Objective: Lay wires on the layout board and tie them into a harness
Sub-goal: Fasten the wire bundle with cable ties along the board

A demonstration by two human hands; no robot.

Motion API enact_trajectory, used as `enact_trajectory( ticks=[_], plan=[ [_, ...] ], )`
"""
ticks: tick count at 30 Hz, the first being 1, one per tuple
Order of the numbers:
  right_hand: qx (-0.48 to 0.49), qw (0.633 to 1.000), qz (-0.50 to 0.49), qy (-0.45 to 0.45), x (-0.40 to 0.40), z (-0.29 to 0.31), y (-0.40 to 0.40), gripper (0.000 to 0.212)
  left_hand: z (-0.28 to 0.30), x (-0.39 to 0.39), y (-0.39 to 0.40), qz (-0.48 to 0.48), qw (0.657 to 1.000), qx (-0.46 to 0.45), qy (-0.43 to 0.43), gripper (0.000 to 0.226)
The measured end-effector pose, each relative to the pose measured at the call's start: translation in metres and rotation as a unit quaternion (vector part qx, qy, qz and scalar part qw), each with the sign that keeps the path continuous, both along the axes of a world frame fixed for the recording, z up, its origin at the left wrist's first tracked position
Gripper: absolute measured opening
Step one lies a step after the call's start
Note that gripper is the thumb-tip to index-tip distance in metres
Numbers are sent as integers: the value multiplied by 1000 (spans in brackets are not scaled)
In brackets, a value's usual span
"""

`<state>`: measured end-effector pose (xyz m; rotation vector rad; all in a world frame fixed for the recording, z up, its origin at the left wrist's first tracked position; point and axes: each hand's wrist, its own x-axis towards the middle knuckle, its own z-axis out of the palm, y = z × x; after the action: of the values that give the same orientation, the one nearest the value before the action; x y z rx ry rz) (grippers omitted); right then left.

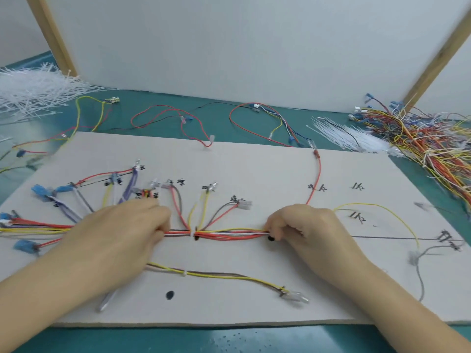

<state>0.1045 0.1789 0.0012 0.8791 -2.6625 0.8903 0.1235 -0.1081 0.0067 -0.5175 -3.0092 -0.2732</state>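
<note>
While both hands curl over the layout board (254,174), their fingers (276,229) pinch the wire bundle (229,234).

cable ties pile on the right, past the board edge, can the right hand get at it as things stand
Probably yes, once it lets go: the right hand is pinching the wire bundle, but nothing stands between it and the cable ties.

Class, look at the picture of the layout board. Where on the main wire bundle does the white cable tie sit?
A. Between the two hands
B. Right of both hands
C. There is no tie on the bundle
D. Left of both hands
A: the white cable tie wraps the main wire bundle between the left hand and the right hand, both of which grip the bundle.
</note>
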Motion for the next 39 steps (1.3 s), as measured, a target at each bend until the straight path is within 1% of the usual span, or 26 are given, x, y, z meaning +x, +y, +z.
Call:
enact_trajectory(
  ticks=[1,3,6,7,8,9,12,13,14,15,16,17,18,19,20,22,23,26,28,29,31,33,34,36,37,39],
  plan=[
    [6,1000,5,2,1,0,-9,28,-1,1,-9,9,1000,3,-2,21],
    [19,1000,14,6,2,1,-26,26,-4,-2,-28,18,1000,1,12,25],
    [8,999,32,-6,-1,3,-48,35,-8,-8,-55,17,1000,4,17,55],
    [-3,999,28,-20,-3,3,-52,42,-9,-9,-60,19,1000,8,19,59],
    [-13,999,20,-35,-5,4,-54,52,-8,-10,-64,17,1000,14,20,58],
    [-13,999,10,-40,-6,4,-54,66,-6,-9,-66,16,1000,16,20,52],
    [11,999,-38,-32,-12,6,-38,116,1,-3,-63,11,1000,24,8,37],
    [31,996,-62,-54,-15,8,-30,123,3,1,-61,15,999,26,10,33],
    [72,992,-79,-74,-17,10,-22,119,3,4,-60,17,999,43,14,33],
    [138,984,-80,-82,-20,12,-16,105,4,8,-58,29,997,69,35,36],
    [214,972,-67,-70,-21,14,-12,82,4,10,-55,42,992,96,70,39],
    [271,961,-41,-43,-21,16,-10,58,8,11,-49,60,986,111,109,35],
    [296,955,-14,-10,-20,17,-10,41,13,11,-42,78,979,121,145,31],
    [305,952,8,21,-18,17,-12,30,23,11,-31,91,972,129,172,34],
    [315,948,21,46,-16,18,-16,24,32,12,-20,82,968,137,192,38],
    [340,937,15,76,-13,19,-21,22,51,14,8,29,962,148,227,35],
    [349,934,10,81,-12,21,-23,21,58,17,23,-6,962,154,228,32],
    [366,922,25,121,-11,26,-22,15,61,20,62,-97,966,161,179,29],
    [398,905,39,145,-11,34,-19,18,53,15,84,-122,979,111,119,32],
    [417,898,38,140,-11,40,-17,21,47,12,94,-117,987,78,82,34],
    [445,888,14,114,-10,51,-8,23,27,3,107,-90,995,29,26,29],
    [412,909,-11,65,-4,55,9,27,12,-4,114,-89,996,12,6,24],
    [388,921,-11,33,1,57,17,23,8,-6,115,-95,995,17,13,22],
    [325,943,-9,-70,9,57,28,12,2,-9,113,-99,994,41,24,20],
    [282,951,-12,-126,10,57,33,12,1,-9,111,-101,993,57,27,18],
    [196,951,-28,-236,8,57,45,16,2,-8,110,-130,987,77,61,13]
  ],
)
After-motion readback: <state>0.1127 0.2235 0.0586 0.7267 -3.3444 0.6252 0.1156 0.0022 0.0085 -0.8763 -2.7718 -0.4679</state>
